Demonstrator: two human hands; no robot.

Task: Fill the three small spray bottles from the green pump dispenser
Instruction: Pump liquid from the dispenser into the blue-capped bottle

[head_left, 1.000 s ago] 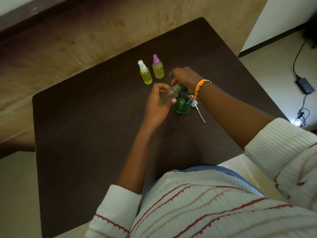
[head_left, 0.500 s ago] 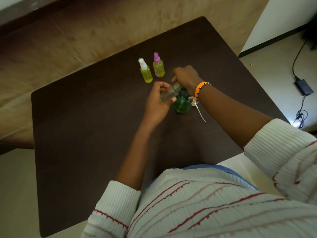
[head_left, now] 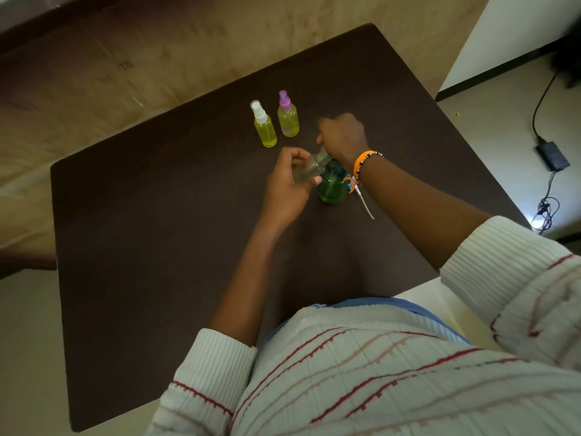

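Observation:
The green pump dispenser [head_left: 331,187] stands near the middle of the dark brown table [head_left: 157,247]. My left hand [head_left: 287,187] grips a small clear spray bottle [head_left: 309,168], tilted with its open neck toward the pump's top. My right hand [head_left: 342,138] sits curled over the pump head, which it hides. Two small bottles with yellow liquid stand upright behind: one with a white sprayer [head_left: 264,124], one with a purple sprayer [head_left: 287,116].
A wooden floor lies beyond the table's far edge. At the right, on the pale floor, lie a black power adapter [head_left: 552,156] and its cable [head_left: 545,212]. My striped white sweater fills the lower frame.
Both hands stay at the dispenser with the clear bottle held to the pump. My right hand has shifted slightly on the pump head; the rest is unchanged.

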